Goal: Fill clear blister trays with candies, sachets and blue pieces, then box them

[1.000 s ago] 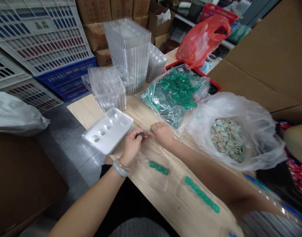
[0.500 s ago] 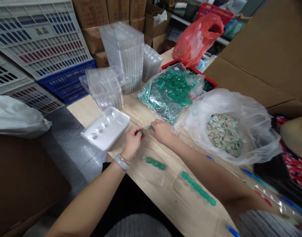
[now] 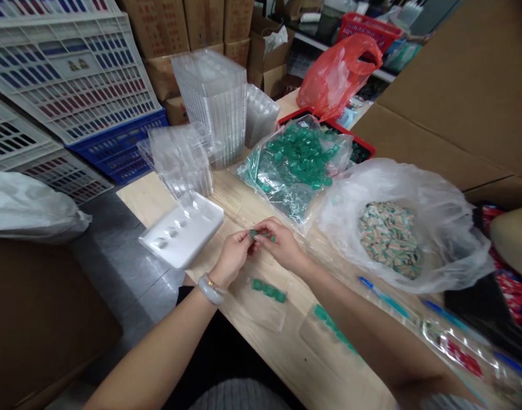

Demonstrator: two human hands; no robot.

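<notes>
My left hand and my right hand meet above the wooden table. Between their fingertips is a small green piece, pinched by my left hand. More green shows under the curled fingers of my right hand. Nearer to me, a short row of green pieces lies on a clear sheet. A longer green row is partly hidden by my right forearm. Beyond my hands lies an open clear bag of green pieces. A white tray with hollows sits to the left.
Stacks of clear plastic trays stand at the back left. On the right are a bag of striped pieces, blue pens and a large cardboard box. A red bag stands behind; crates are at the left.
My two hands have come together, and their fingertips now meet at the green piece. My right forearm has moved over part of the longer green row. The view has shifted slightly.
</notes>
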